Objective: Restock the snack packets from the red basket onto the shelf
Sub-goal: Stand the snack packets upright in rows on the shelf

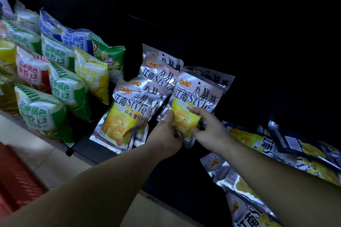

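Observation:
A silver and yellow chip packet point(195, 96) stands on the dark shelf point(86, 145), leaning against another packet behind it. My left hand point(166, 134) grips its lower left edge, thumb on the front. My right hand point(208, 127) pinches its lower right corner. To its left, a row of the same silver packets point(129, 108) stands upright. The red basket point(16, 177) shows blurred at the lower left on the floor.
Green, red, blue and yellow snack bags point(55, 83) fill the shelf's left part. Several silver packets point(276, 145) lie flat and jumbled on the shelf at the right, some below my right forearm. The shelf's back is dark. Beige floor tiles lie below.

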The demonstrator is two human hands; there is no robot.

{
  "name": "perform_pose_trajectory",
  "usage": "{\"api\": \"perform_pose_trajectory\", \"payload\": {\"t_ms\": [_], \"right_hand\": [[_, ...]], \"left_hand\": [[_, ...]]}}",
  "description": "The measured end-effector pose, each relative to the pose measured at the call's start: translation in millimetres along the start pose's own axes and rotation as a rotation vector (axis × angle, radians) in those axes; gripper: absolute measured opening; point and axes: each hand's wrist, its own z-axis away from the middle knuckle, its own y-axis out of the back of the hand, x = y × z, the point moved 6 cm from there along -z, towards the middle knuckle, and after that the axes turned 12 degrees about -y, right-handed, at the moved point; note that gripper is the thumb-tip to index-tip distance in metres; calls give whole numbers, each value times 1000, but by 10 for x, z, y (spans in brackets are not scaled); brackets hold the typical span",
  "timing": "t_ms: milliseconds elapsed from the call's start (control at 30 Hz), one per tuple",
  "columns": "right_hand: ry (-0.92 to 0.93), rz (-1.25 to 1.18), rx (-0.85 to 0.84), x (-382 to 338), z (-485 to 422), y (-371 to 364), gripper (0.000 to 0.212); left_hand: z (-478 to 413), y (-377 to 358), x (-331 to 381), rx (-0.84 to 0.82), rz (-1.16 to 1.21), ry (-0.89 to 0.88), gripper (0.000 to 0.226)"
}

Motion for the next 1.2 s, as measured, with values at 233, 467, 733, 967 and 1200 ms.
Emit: {"api": "perform_pose_trajectory", "payload": {"t_ms": [233,467,733,967,1200], "right_hand": [[-6,-94,240,49,10,383,31],[-78,70,51,128,8,242,60],[-18,349,-31,104,116,231,61],[7,555,161,206,440,729,5],[-141,910,-29,856,824,1066,75]], "left_hand": [[135,59,115,106,-26,-18,53],[144,-36,38,-23,-163,-26,72],[180,9,-23,-106,-224,2,67],[352,0,379,18,-205,-148,39],[554,-1175,848,-595,74,25,71]]}}
